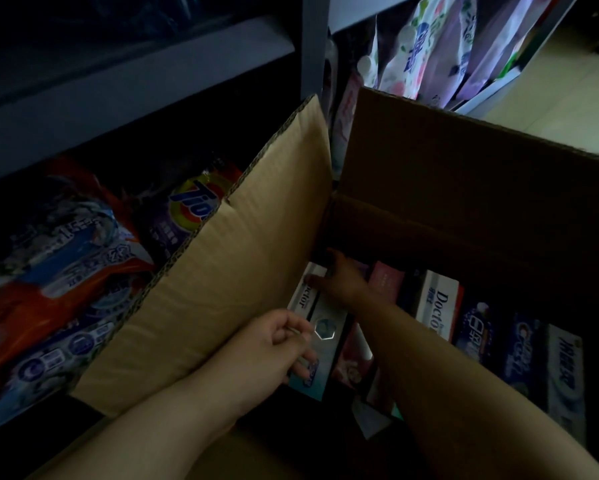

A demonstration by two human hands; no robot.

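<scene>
An open cardboard box (464,188) in front of me holds several toothpaste cartons standing in rows. My right hand (339,277) reaches deep into its far left corner and grips the far end of a long white "Doctor" carton (303,299). My left hand (270,344) pinches the near end of the same carton against the box's left flap (228,278). Another white "Doctor" carton (436,306) stands further right, beside blue cartons (519,348). The scene is dim and the box's depths are dark.
Left of the box, a low shelf (118,109) holds detergent bags (66,271), one with a round yellow logo (194,206). Behind the box, floral and purple pouches (440,46) stand on another shelf. Pale floor (561,109) shows at the right.
</scene>
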